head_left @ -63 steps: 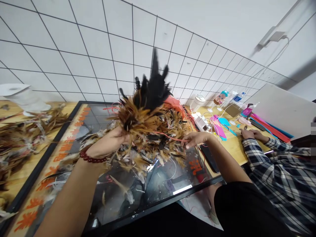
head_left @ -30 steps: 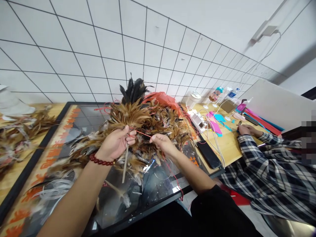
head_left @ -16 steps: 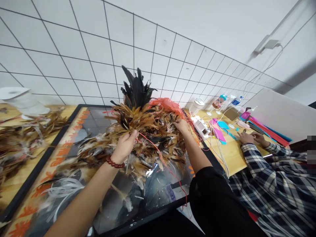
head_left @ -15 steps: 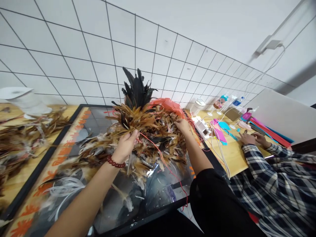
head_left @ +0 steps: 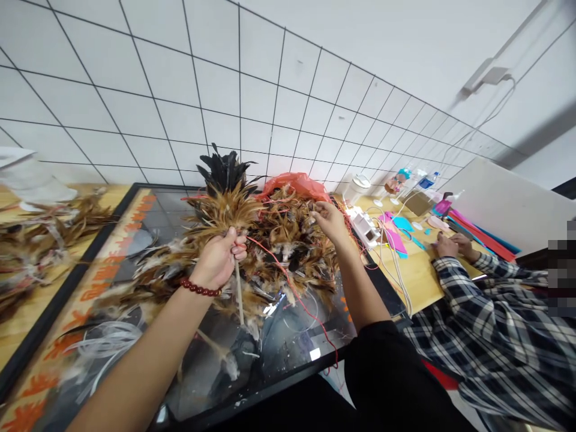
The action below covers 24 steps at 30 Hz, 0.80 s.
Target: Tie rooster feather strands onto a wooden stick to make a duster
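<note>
My left hand point(head_left: 222, 255) is closed round a feather duster point(head_left: 225, 207), gripping it where the brown feathers meet a thin pale stick point(head_left: 239, 294). Black plumes fan out at its top. A red string point(head_left: 283, 270) runs from beside that hand across the glass tabletop to the near edge. My right hand point(head_left: 332, 223) is at the right side of a heap of loose brown feathers point(head_left: 292, 234), its fingers bent and a little apart. I make out nothing held in it. Part of the heap lies hidden behind the duster and my left hand.
A red plastic bag point(head_left: 297, 186) lies behind the heap. White plastic strips point(head_left: 108, 339) rest at left, and more feathers point(head_left: 36, 258) cover the side table. On the right, beyond a white power strip point(head_left: 364, 227) and cables, a person in a plaid shirt point(head_left: 477, 312) handles something small.
The duster is lower and tilted differently, with its stick now showing below my left hand. My right hand has lifted slightly from the feathers. The view has shifted a little.
</note>
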Available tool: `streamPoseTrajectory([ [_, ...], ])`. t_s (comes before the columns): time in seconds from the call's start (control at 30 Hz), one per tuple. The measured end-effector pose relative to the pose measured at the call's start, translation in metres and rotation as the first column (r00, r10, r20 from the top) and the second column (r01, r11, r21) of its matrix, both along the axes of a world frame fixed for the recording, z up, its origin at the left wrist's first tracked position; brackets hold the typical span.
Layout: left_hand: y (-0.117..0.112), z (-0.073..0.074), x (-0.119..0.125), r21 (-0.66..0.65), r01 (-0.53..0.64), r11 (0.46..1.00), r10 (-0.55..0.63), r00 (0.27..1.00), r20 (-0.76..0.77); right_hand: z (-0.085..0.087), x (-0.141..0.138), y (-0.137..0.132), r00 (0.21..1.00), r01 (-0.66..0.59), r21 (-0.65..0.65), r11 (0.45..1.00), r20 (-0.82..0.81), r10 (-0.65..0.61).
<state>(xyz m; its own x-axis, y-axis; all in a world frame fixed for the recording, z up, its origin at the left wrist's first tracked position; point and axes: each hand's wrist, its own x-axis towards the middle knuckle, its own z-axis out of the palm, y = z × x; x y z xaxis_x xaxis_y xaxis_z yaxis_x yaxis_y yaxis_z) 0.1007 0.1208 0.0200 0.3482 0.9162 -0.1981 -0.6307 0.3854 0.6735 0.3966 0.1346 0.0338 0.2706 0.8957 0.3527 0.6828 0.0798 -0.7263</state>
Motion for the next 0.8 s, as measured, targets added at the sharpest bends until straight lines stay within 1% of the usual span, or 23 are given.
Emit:
streamPoseTrajectory([
  [0.03, 0.000, 0.000, 0.000, 0.000, -0.004, 1.000, 0.004, 1.000, 0.005, 0.000, 0.002, -0.005, 0.997, 0.057, -0.022, 0.998, 0.058, -0.055],
  [0.07, 0.000, 0.000, 0.000, -0.001, -0.003, 1.000, 0.003, 1.000, 0.010, 0.000, 0.003, -0.012, 0.990, 0.085, -0.067, 0.994, 0.122, -0.076],
  [0.1, 0.000, 0.000, -0.001, -0.003, -0.001, 1.000, 0.001, 1.000, 0.015, 0.000, 0.003, -0.018, 0.980, 0.088, -0.129, 0.988, 0.191, -0.062],
  [0.17, 0.001, 0.000, -0.001, -0.010, 0.008, 1.000, -0.008, 1.000, 0.019, -0.002, -0.002, -0.030, 0.944, 0.057, -0.246, 0.968, 0.327, 0.028],
  [0.2, 0.001, -0.001, -0.001, -0.012, 0.016, 1.000, -0.016, 1.000, 0.019, -0.004, -0.006, -0.035, 0.921, 0.039, -0.284, 0.958, 0.382, 0.076],
  [0.27, 0.001, 0.000, -0.001, -0.013, 0.027, 1.000, -0.026, 1.000, 0.016, -0.009, -0.016, -0.040, 0.872, 0.018, -0.321, 0.947, 0.468, 0.142],
  [0.33, 0.000, 0.000, -0.001, -0.006, 0.027, 1.000, -0.027, 1.000, 0.014, -0.014, -0.023, -0.040, 0.836, 0.010, -0.343, 0.939, 0.518, 0.181],
  [0.4, -0.002, 0.002, -0.002, 0.005, 0.030, 1.000, -0.030, 0.999, 0.018, -0.015, -0.026, -0.039, 0.842, -0.003, -0.330, 0.944, 0.509, 0.181],
  [0.43, -0.002, 0.003, -0.002, 0.007, 0.041, 0.999, -0.041, 0.999, 0.022, -0.012, -0.026, -0.039, 0.867, -0.020, -0.287, 0.958, 0.471, 0.159],
  [0.47, -0.003, 0.004, -0.002, 0.005, 0.057, 0.998, -0.058, 0.998, 0.028, -0.008, -0.026, -0.040, 0.907, -0.040, -0.216, 0.976, 0.401, 0.126],
  [0.5, -0.004, 0.005, -0.002, -0.002, 0.079, 0.997, -0.079, 0.996, 0.038, -0.003, -0.028, -0.041, 0.953, -0.063, -0.130, 0.990, 0.288, 0.098],
  [0.53, -0.004, 0.007, -0.002, -0.013, 0.102, 0.995, -0.101, 0.994, 0.051, 0.003, -0.031, -0.043, 0.987, -0.093, -0.049, 0.994, 0.129, 0.098],
  [0.57, -0.004, 0.007, -0.002, -0.027, 0.125, 0.992, -0.123, 0.990, 0.066, 0.009, -0.037, -0.046, 0.989, -0.132, 0.009, 0.991, -0.065, 0.133],
  [0.6, -0.005, 0.008, -0.001, -0.043, 0.147, 0.988, -0.143, 0.986, 0.081, 0.015, -0.045, -0.049, 0.944, -0.188, 0.037, 0.981, -0.269, 0.191],
  [0.63, -0.005, 0.008, -0.001, -0.058, 0.170, 0.984, -0.164, 0.982, 0.095, 0.019, -0.056, -0.051, 0.853, -0.263, 0.043, 0.964, -0.456, 0.253],
  [0.67, -0.005, 0.009, 0.000, -0.069, 0.191, 0.979, -0.183, 0.977, 0.108, 0.021, -0.069, -0.052, 0.736, -0.349, 0.040, 0.936, -0.606, 0.300],
  [0.7, -0.005, 0.009, 0.001, -0.074, 0.209, 0.975, -0.199, 0.973, 0.116, 0.021, -0.083, -0.052, 0.621, -0.426, 0.041, 0.904, -0.714, 0.325],
  [0.73, -0.006, 0.009, 0.003, -0.073, 0.220, 0.973, -0.210, 0.970, 0.123, 0.020, -0.098, -0.050, 0.527, -0.482, 0.048, 0.875, -0.782, 0.334],
  [0.77, -0.007, 0.009, 0.004, -0.066, 0.227, 0.972, -0.217, 0.968, 0.129, 0.017, -0.111, -0.047, 0.460, -0.514, 0.065, 0.855, -0.821, 0.338],
  [0.8, -0.007, 0.010, 0.004, -0.053, 0.233, 0.971, -0.224, 0.966, 0.133, 0.014, -0.123, -0.044, 0.419, -0.526, 0.084, 0.847, -0.841, 0.343],
])
